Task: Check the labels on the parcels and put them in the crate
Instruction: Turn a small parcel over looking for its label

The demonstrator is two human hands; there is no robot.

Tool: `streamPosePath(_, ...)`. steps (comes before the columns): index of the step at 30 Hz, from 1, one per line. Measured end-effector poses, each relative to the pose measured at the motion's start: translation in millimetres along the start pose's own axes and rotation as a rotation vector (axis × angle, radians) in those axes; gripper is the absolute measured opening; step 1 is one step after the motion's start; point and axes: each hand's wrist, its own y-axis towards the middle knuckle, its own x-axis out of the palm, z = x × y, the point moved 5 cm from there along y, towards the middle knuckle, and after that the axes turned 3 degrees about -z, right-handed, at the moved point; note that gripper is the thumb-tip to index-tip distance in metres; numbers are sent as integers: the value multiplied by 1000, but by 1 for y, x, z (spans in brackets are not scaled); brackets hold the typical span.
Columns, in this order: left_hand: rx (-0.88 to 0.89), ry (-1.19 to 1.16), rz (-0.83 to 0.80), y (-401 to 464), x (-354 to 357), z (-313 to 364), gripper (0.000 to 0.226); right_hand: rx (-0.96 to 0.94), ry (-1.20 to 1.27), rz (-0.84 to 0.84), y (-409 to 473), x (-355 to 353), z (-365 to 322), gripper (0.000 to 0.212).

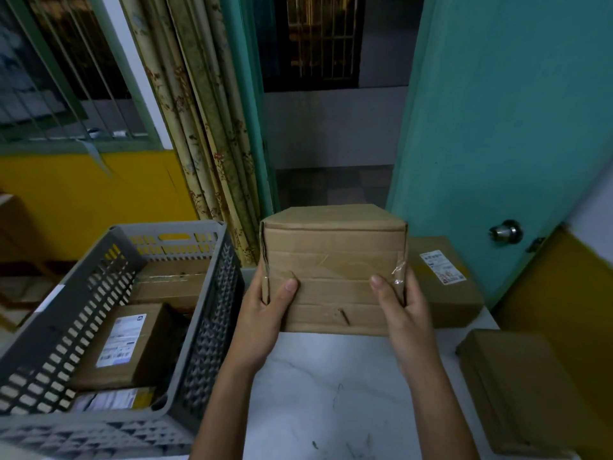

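Cardboard parcel [333, 270] held above white table [331, 393], right of grey crate [205, 313] | left hand [265, 313] and right hand [403, 310] clasp its sides, thumbs on near face | risk: no label showing here, could go in unchecked; loose tape gives poor grip

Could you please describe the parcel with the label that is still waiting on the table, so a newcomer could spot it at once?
Start at the teal door on the right; the white table stands before it. The labelled parcel lies at the table's far right, behind the box held up in both hands. Unlike the plain cardboard parcel nearer the camera, its top shows a white label.
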Motion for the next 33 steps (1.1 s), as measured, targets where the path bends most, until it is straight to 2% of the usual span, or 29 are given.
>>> streamPosePath(3, -16, 4, 19, -2, 2, -3, 38, 10, 3, -51, 2, 0, 0, 43)
streamPosePath(7, -13, 0, 31, -2, 0, -7, 36, 13, 17, -61, 2, 0, 4, 50)
streamPosePath(11, -10, -26, 17, -1, -4, -7, 34, -2, 19, -37, 2, 3, 3, 45)
streamPosePath(14, -79, -97, 10, 0, -10, -11, 50, 8, -14, -33, 0, 4, 3, 45)
streamPosePath(16, -115, -102, 32, 0, -14, -9, 50, -2, -41, -15, -1, 2, 4, 58)
streamPosePath(19, -92, -36, 67, 1, -14, -1, 36, -59, -130, -15, 0, 4, 2, 75)
streamPosePath(23, -56, 45, 124, 0, -10, 5, 55, -109, -152, -18, 1, 9, -2, 74)
streamPosePath(27, -43, 25, 172, -1, -15, 3, 75, -106, -63, -12, -2, 10, -5, 68)
streamPosePath(31, -43, 36, 163, -2, -14, 5, 57, -78, -65, -25, -2, 11, -2, 70)
streamPosePath(33, -32, 74, 158, -1, -15, 5, 68, -92, -75, -32, -2, 11, -1, 70)
